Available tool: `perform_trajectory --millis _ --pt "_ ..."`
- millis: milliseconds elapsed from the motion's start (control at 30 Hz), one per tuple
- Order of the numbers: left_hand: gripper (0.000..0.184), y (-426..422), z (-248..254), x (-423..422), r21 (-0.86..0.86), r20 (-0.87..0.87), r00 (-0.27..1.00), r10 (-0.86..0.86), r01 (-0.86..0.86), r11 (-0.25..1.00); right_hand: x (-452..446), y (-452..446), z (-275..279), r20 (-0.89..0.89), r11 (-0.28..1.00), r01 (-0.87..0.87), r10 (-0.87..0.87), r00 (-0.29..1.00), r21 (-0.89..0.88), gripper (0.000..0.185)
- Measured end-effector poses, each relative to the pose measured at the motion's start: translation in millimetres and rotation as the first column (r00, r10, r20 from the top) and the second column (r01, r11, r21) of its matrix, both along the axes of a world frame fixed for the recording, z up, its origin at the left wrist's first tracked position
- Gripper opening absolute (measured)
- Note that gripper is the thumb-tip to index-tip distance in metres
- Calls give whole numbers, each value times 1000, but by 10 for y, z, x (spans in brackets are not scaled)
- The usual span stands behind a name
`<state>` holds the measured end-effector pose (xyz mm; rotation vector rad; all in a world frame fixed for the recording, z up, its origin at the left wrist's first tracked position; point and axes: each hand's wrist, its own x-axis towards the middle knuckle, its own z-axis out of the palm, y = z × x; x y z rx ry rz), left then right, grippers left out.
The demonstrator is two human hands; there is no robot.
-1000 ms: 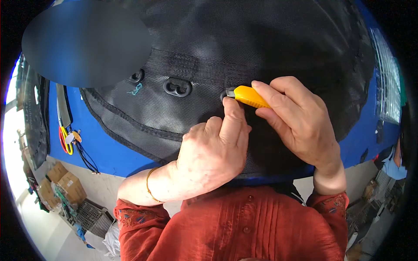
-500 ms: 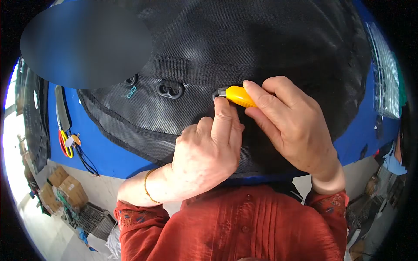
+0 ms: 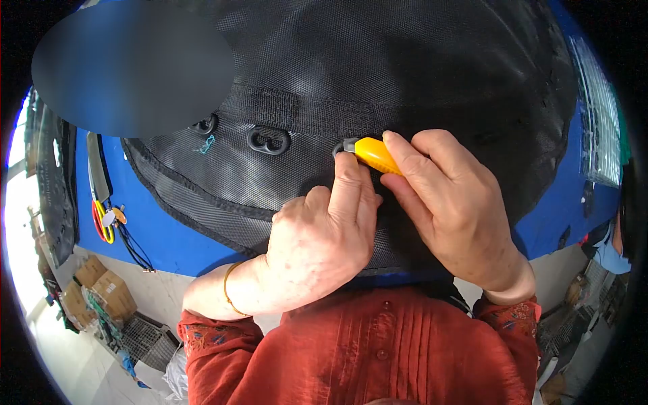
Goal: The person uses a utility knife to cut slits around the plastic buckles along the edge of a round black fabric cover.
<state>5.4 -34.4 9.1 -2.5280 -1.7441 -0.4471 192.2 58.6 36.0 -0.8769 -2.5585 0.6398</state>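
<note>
A large black mesh fabric piece with webbing strips lies across the blue surface. My right hand grips a yellow utility knife between thumb and fingers. Its short metal blade points left and touches or overlaps a black plastic buckle at the webbing's edge. My left hand has its index fingertip pressed at that buckle's lower edge, just under the blade. Its other fingers are curled, and the thumb is mostly hidden. Further left on the fabric sits another black double-loop buckle.
Scissors with red and yellow handles lie on the blue table at left. A teal thread scrap rests on the fabric. Clear plastic lies at right. Cardboard boxes and a wire basket stand on the floor.
The knife and my right hand have shifted slightly right and down. The fabric and its buckles have slid a little to the right. My left hand stays almost in place.
</note>
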Motion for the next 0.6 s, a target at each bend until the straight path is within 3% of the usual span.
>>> perform_trajectory --millis 600 --pt "35 6 32 -10 -11 -11 1000 13 -13 1000 78 -20 17 65 1000 7 -7 998 -2 49"
